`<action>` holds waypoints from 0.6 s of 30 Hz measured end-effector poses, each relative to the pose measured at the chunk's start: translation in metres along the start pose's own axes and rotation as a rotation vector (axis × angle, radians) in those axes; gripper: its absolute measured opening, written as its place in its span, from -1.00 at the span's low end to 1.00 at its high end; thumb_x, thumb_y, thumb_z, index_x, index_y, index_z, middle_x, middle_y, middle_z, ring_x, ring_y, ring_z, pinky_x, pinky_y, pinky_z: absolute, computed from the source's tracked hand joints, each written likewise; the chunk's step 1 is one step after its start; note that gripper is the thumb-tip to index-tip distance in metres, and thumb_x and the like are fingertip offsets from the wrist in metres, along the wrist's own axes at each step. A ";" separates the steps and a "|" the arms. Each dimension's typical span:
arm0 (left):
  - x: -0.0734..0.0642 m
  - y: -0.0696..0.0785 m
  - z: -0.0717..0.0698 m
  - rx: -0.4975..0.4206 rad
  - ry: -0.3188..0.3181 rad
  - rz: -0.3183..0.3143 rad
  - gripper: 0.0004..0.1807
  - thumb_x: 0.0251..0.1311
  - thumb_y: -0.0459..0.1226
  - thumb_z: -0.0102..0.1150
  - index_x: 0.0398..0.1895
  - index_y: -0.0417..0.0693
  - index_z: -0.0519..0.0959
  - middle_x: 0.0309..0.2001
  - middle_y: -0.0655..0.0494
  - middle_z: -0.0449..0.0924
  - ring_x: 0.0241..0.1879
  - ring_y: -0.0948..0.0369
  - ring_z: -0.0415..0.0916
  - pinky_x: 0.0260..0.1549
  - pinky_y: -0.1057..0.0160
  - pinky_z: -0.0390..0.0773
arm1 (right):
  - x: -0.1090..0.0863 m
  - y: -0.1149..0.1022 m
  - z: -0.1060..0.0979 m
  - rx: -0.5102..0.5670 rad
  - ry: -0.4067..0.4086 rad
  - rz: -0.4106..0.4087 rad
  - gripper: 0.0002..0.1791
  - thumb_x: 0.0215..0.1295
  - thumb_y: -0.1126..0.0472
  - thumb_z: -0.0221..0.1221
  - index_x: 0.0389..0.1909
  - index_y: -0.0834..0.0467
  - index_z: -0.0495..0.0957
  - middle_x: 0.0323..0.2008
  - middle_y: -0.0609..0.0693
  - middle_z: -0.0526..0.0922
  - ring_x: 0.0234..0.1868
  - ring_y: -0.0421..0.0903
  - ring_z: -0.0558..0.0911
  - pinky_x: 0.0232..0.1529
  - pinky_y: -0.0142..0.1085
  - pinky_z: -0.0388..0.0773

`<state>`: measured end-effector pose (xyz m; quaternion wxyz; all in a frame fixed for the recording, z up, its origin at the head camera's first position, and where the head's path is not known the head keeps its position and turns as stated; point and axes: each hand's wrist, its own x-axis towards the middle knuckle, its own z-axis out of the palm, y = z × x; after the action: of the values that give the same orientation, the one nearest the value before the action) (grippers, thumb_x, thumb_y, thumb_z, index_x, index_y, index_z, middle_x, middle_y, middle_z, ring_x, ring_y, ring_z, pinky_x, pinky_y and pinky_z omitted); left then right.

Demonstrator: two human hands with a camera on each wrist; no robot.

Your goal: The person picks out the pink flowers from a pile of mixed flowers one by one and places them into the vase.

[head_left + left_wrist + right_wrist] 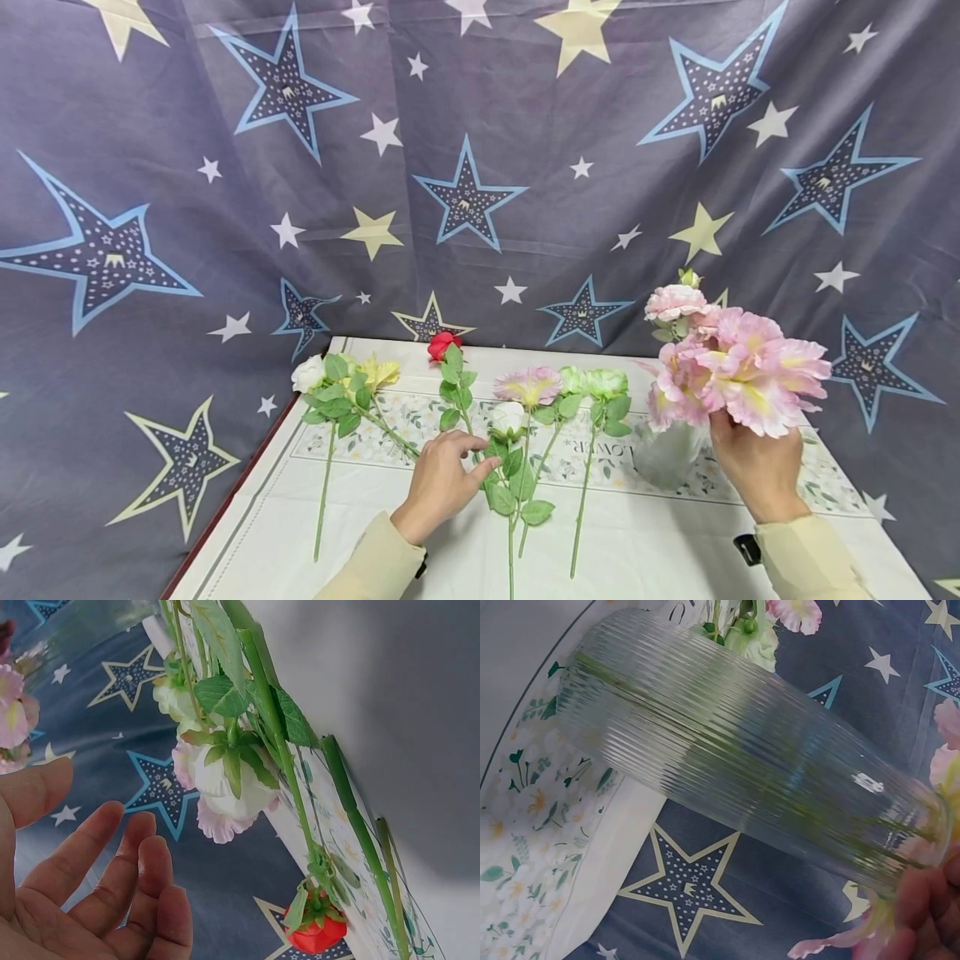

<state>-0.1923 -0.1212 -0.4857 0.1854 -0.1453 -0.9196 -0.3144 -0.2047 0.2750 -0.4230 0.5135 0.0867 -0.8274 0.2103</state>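
My left hand (442, 479) is held over the table beside a white rose (508, 418) with leaves. Its fingers are loosely bent, apart and holding nothing in the left wrist view, where the white rose (229, 780) hangs beyond the fingertips. My right hand (757, 462) grips the ribbed glass vase (727, 742) at its mouth, fingers curled by the rim. Large pink flowers (757, 362) and a paler pink bloom (675, 302) top the vase, partly covering the right fingertips. Green stems show through the glass.
Left of the left hand lie a white rose (308, 375), a yellow flower (380, 372) and a red rose (444, 346). A pink flower (528, 387) and green blooms (606, 382) lie toward the vase. A star-patterned cloth (465, 100) hangs behind the table.
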 end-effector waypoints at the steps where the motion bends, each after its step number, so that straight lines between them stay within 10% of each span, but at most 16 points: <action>1: 0.000 0.000 0.000 0.001 0.001 0.000 -0.75 0.15 -0.06 0.50 -0.15 0.08 0.79 -0.17 0.18 0.75 -0.19 0.15 0.66 -0.12 0.06 0.60 | 0.000 0.001 0.001 0.004 -0.006 -0.005 -0.79 0.17 0.27 0.22 -0.29 0.38 0.56 -0.41 0.36 0.64 -0.32 0.46 0.62 -0.49 0.35 0.36; 18: 0.001 0.002 0.001 0.004 -0.006 -0.006 -0.77 0.15 -0.08 0.51 -0.17 0.08 0.79 -0.17 0.18 0.75 -0.12 0.11 0.67 -0.02 -0.03 0.58 | -0.012 0.008 -0.005 0.065 -0.166 0.120 -0.58 0.11 0.36 0.28 0.00 0.40 0.48 -0.30 0.34 0.61 -0.25 0.40 0.62 -0.39 0.33 0.43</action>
<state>-0.1928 -0.1194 -0.4852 0.1819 -0.1433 -0.9212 -0.3127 -0.1980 0.2839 -0.4334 0.4267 0.0709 -0.8634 0.2595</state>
